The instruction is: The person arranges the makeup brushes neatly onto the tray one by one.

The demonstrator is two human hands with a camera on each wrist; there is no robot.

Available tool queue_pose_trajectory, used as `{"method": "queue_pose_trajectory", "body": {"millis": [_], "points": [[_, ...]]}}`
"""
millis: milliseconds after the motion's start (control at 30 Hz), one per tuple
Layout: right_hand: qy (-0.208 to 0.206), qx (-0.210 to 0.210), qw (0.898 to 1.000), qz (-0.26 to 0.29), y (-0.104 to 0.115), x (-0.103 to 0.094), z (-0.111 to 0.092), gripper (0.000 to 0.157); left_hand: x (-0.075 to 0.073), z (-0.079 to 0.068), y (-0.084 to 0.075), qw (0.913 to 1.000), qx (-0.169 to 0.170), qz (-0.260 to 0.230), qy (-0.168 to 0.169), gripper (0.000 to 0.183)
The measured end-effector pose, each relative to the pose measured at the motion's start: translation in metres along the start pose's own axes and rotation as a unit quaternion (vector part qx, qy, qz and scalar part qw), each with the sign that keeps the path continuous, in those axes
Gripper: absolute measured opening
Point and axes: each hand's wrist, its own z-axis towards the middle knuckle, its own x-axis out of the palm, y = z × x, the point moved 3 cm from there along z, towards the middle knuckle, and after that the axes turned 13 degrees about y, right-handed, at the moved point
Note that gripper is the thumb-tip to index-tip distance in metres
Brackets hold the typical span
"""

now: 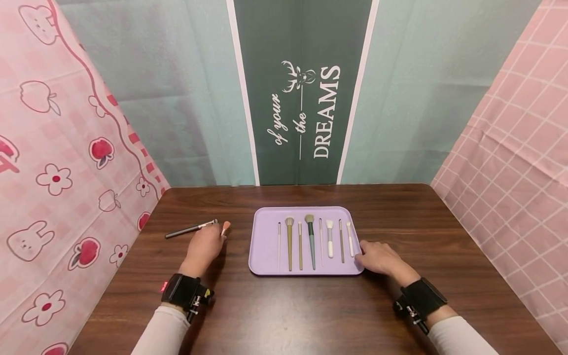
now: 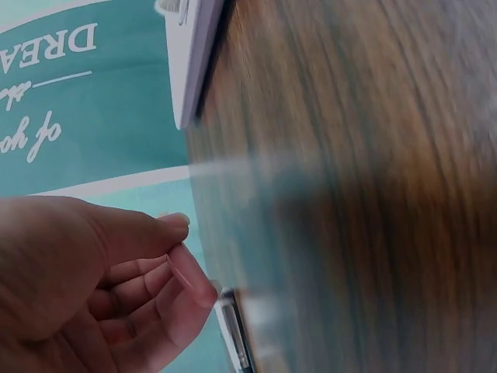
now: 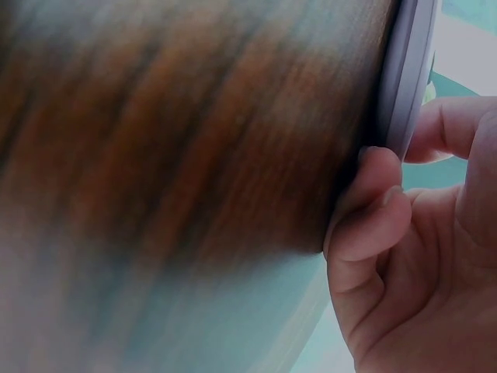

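Observation:
My left hand (image 1: 206,246) is left of the tray, low over the table. It pinches a makeup brush whose peach bristles (image 1: 226,225) poke out beyond the fingers; most of its handle is hidden. Beside that hand lies a dark-handled makeup brush (image 1: 188,231), its far end partly behind the fingers. My right hand (image 1: 379,257) grips the near right corner of a lilac tray (image 1: 264,246). In the right wrist view a finger or thumb lies over the tray's rim (image 3: 405,85), with curled fingertips against its underside. Several makeup brushes lie side by side on the tray, bristles pointing away.
The dark wood table (image 1: 275,315) ends at a green and teal curtain (image 1: 301,167) behind. Pink printed cloth (image 1: 88,197) hangs on the left, pink checked cloth (image 1: 510,148) on the right. The left part of the tray's surface is bare.

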Motion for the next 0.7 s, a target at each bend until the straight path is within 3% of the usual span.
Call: {"method": "queue_pose_trajectory", "body": {"millis": [200,700], "points": [[0.002,0.000,1.000,-0.002,0.000,-0.001,0.001,0.022,-0.001,0.002,-0.009,0.9996,-0.020,-0.013,-0.015,0.024],[0.003,-0.007,1.000,0.000,0.000,-0.001,0.001,0.022,-0.001,0.007,-0.037,0.9979,-0.048,-0.023,0.037,0.025]]}}
